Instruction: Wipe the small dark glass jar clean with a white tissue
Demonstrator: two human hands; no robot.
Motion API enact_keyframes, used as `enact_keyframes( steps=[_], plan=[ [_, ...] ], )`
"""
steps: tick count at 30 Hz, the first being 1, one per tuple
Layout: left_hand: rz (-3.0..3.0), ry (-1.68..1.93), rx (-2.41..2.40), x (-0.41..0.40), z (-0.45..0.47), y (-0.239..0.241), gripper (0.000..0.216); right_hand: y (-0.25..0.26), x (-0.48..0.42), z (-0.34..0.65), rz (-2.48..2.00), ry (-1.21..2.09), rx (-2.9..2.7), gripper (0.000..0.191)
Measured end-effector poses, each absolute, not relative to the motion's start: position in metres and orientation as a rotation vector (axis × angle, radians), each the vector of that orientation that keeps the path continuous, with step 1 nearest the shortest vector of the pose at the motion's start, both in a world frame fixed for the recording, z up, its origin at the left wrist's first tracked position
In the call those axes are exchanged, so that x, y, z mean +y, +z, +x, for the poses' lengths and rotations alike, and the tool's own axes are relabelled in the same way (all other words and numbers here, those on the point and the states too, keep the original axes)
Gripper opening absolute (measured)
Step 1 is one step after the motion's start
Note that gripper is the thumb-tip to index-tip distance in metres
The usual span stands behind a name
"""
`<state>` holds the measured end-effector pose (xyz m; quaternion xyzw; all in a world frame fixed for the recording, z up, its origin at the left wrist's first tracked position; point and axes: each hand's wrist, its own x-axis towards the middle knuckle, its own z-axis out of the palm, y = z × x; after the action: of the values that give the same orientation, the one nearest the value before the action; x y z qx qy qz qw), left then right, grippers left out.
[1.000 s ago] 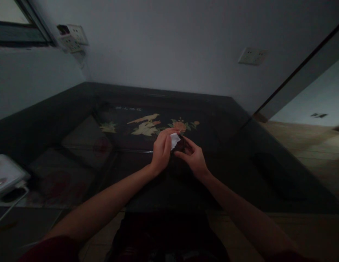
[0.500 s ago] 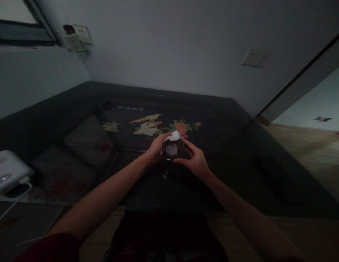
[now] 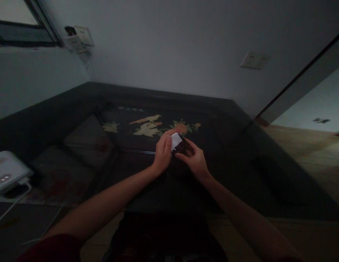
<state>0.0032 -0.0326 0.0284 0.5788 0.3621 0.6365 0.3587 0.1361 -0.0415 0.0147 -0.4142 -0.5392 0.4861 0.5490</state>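
Note:
Both of my hands meet over the middle of a dark glass-topped table (image 3: pixel 229 153). My right hand (image 3: pixel 195 160) is closed around a small dark round object (image 3: pixel 181 146), perhaps a glass or small bowl; the dim light hides its shape. My left hand (image 3: pixel 162 153) is closed on a white tissue (image 3: pixel 175 140) and presses it against that object. Under the glass, just beyond my hands, lies a painted panel with a bird and flowers (image 3: pixel 153 125).
A white device with a cable (image 3: pixel 7 174) sits at the table's left edge. Wall sockets are on the left wall (image 3: pixel 76 38) and back wall (image 3: pixel 252 60). To the right a sliding door frame (image 3: pixel 297 76) opens onto a wooden floor (image 3: pixel 316 153).
Half a second ago the dark object faced me with the tissue behind and inside it. Now my left hand has swung round to its near left side, pressing the tissue on it.

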Motion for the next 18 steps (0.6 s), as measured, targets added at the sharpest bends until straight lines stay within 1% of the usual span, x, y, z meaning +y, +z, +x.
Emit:
enact_keyframes(
  steps=[5, 11, 14, 18],
  plan=[
    [1.115, 1.368, 0.897, -0.016, -0.002, 0.029, 0.036, 0.014, -0.043, 0.141, -0.980, 1.058, -1.422, 0.082],
    [0.751, 1.068, 0.709, -0.008, -0.003, 0.036, 0.033, 0.019, -0.044, 0.143, -0.928, 1.068, -1.518, 0.084],
    [0.649, 1.143, 0.679, -0.010, 0.001, 0.034, 0.034, 0.021, -0.045, 0.139, -0.908, 1.080, -1.482, 0.080],
    [0.799, 1.435, 0.774, -0.019, 0.006, 0.025, 0.036, 0.020, -0.046, 0.135, -0.946, 1.094, -1.388, 0.076]
  ],
)
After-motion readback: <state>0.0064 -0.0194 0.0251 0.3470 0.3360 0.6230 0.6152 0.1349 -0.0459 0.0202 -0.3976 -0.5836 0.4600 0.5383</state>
